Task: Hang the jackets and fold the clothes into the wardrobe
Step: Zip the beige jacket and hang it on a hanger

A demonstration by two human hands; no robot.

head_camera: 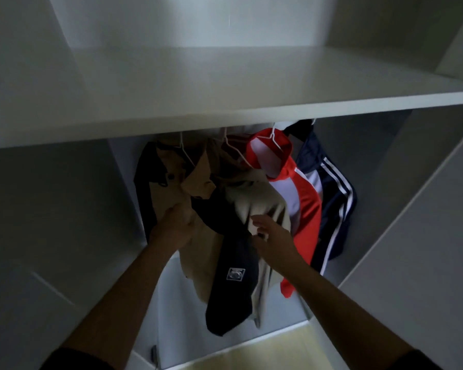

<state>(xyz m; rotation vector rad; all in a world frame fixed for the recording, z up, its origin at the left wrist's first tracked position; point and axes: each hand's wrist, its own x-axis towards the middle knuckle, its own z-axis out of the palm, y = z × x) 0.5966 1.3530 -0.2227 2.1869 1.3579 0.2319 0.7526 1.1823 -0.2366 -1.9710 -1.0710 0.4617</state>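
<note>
Under the white shelf [225,89] of the wardrobe [412,188], jackets hang in a row. The left grip [175,222] is clamped on a fold of the tan jacket [201,252]. The right grip [273,236] has its fingers apart, touching the pale grey jacket [259,201] (a dark jacket [233,284] with a small badge hangs between the two). A red jacket [308,209] and a striped navy jacket [334,198] hang further right.

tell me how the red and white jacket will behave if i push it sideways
The red and white jacket would probably swing, not resist: it hangs from a thin white hanger. It drapes in soft folds, so it is likely floppy and light. Its smooth look suggests it may slide against the navy white-striped jacket beside it.
</note>
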